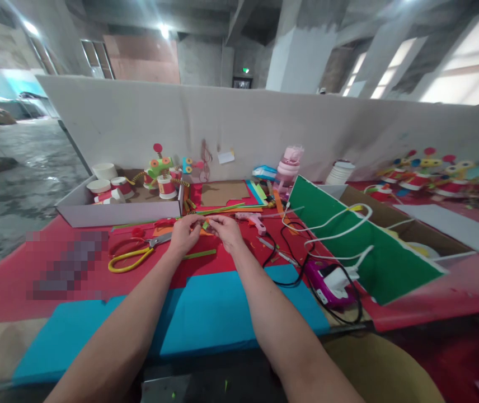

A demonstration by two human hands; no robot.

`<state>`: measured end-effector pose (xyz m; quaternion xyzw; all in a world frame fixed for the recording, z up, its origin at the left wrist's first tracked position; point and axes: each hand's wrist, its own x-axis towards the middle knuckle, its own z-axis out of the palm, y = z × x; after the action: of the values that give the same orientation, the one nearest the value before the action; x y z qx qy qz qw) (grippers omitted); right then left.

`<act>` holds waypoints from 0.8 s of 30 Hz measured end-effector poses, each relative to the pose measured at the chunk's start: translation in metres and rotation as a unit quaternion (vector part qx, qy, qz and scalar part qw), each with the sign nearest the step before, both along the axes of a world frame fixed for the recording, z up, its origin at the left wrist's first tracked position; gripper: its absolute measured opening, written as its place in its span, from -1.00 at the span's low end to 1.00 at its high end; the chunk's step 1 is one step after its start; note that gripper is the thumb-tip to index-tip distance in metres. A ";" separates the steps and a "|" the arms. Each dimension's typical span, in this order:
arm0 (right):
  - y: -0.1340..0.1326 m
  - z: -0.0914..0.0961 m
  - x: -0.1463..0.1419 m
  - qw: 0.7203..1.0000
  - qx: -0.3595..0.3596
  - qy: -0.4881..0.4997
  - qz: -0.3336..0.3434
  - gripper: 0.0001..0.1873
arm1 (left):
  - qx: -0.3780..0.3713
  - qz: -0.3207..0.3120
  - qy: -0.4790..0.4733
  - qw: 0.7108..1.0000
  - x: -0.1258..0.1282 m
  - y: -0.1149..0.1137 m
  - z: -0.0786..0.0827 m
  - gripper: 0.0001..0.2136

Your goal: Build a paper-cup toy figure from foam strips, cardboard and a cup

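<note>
My left hand (186,234) and my right hand (225,231) meet over the middle of the red-covered table, fingers pinched together. Between their fingertips is a small green paper piece (205,225), mostly hidden by the fingers. Scissors with yellow handles (132,259) lie to the left of my left hand. A pink glue gun (254,220) rests just beyond my right hand. Under my wrists lies a yellow-green paper strip (200,254), and more green strips (222,210) are spread behind my hands.
A grey box (122,215) with paper cups and a green paper figure (160,169) stands at back left. To the right are a green-sided box (348,240), a purple power strip (332,285) and looping cables. A blue sheet (218,313) covers the front edge; a pink bottle (289,168) stands behind.
</note>
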<state>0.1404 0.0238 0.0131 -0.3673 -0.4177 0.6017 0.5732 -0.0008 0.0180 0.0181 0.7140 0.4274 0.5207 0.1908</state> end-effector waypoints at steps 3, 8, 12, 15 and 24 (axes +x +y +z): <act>0.004 -0.005 -0.003 0.997 0.043 -0.067 -0.023 -0.84 | -0.079 -0.007 -0.079 0.994 0.001 0.002 -0.001 -0.87; 0.007 -0.011 -0.006 0.986 0.088 -0.139 -0.036 -0.84 | -0.147 -0.052 -0.124 0.980 0.001 0.005 -0.002 -0.77; 0.006 -0.010 -0.005 0.983 0.090 -0.153 -0.051 -0.87 | -0.172 -0.051 -0.150 0.972 0.000 0.006 -0.003 -0.75; 0.004 -0.008 -0.003 0.982 0.097 -0.150 -0.067 -0.84 | -0.191 -0.062 -0.167 0.965 -0.002 0.006 -0.003 -0.74; 0.002 -0.004 -0.003 0.993 0.080 -0.055 -0.069 -0.72 | -0.240 -0.123 -0.267 0.925 -0.004 0.007 -0.002 -0.74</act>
<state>0.1372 0.0263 0.0090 -0.3812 -0.4691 0.5040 0.6170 -0.0044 0.0246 0.0158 0.5283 0.3820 0.5460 0.5262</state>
